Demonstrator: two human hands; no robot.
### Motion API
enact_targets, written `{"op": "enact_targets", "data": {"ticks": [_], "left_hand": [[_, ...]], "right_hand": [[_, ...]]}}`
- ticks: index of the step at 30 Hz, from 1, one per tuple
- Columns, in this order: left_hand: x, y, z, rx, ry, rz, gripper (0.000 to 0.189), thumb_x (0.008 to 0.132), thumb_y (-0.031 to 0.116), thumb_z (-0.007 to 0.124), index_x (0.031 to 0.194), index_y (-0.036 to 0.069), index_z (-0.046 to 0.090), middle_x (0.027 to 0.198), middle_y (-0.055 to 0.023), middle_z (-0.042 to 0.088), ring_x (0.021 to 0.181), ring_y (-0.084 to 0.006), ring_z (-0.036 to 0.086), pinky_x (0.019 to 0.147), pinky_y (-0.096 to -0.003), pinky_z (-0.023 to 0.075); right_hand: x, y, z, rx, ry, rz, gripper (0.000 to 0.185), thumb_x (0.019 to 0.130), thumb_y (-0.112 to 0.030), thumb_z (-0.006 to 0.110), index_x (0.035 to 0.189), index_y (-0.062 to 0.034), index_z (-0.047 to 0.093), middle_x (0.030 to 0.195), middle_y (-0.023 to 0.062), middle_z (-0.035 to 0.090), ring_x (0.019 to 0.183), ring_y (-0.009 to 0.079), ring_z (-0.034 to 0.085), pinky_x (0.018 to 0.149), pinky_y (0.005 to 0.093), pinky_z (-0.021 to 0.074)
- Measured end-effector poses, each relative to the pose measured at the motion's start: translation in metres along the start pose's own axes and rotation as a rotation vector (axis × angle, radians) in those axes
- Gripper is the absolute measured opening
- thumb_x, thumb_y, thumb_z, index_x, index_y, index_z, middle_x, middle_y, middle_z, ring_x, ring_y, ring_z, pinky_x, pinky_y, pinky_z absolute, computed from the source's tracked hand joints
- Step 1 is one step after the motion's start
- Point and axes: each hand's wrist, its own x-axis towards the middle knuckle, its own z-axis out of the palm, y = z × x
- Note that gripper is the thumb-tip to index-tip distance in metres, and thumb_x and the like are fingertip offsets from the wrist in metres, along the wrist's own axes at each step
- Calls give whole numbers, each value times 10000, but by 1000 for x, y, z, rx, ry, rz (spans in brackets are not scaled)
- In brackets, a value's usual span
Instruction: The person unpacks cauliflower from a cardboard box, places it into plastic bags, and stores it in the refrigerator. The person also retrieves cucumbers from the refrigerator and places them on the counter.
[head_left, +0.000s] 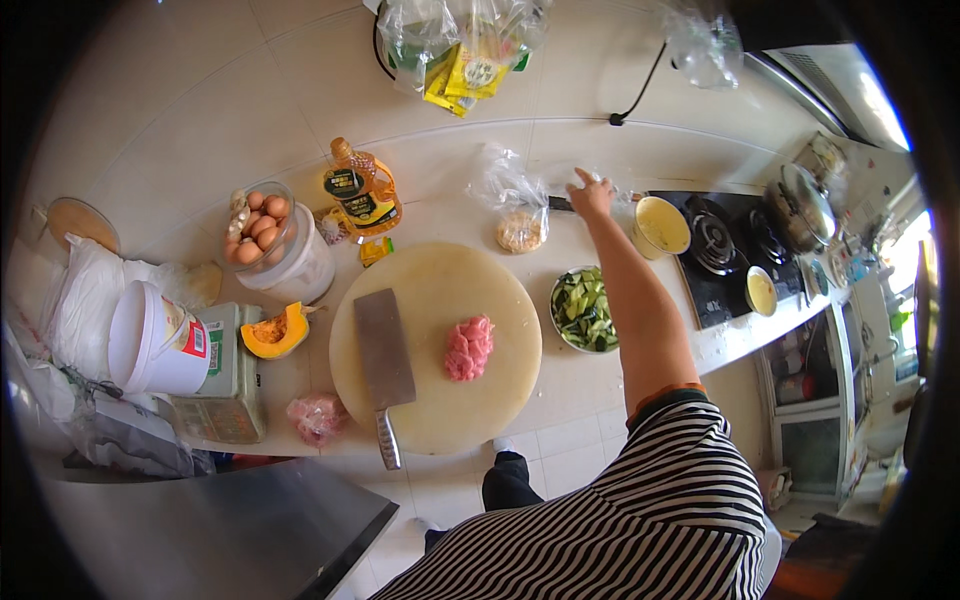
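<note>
My right hand (591, 196) reaches to the back of the counter with its fingers spread, at some clear plastic beside a yellow tub (661, 227); no held object can be made out. My left hand is out of view. Before me, a round cutting board (442, 412) bears a cleaver (385, 346) with a metal handle and a small heap of sliced raw meat (469, 348). Right of the board, partly behind my forearm, is a bowl of cut green vegetable pieces (583, 307). A clear plastic bag (520, 221) with tan food in it lies behind the board.
Left of the board are a pumpkin wedge (276, 332), bagged raw meat (317, 418), a white bucket (159, 337) and a glass bowl of eggs (259, 227) on a tub. An oil bottle (364, 191) stands behind. The gas stove (709, 240) is at right.
</note>
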Motion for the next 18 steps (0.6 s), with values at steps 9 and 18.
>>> {"op": "enact_targets", "data": {"ticks": [9,18], "left_hand": [[-3,71,-2,-96,-24,42,419,852,246,742,1165,-18,653,1057,-154,719,904,-276,660,768,-408,557],[-10,81,20,-591,259,-525,334,922,120,587,1243,29,611,1101,-151,630,876,-292,568,648,-399,512]], "right_hand": [[134,71,2,438,-95,-1,921,818,-606,705,1470,-1,468,1509,224,463,1456,341,360,1199,443,281],[32,0,-132,508,524,-645,741,865,-139,758,1508,-31,405,1545,196,407,1430,349,397,1162,401,352]]}}
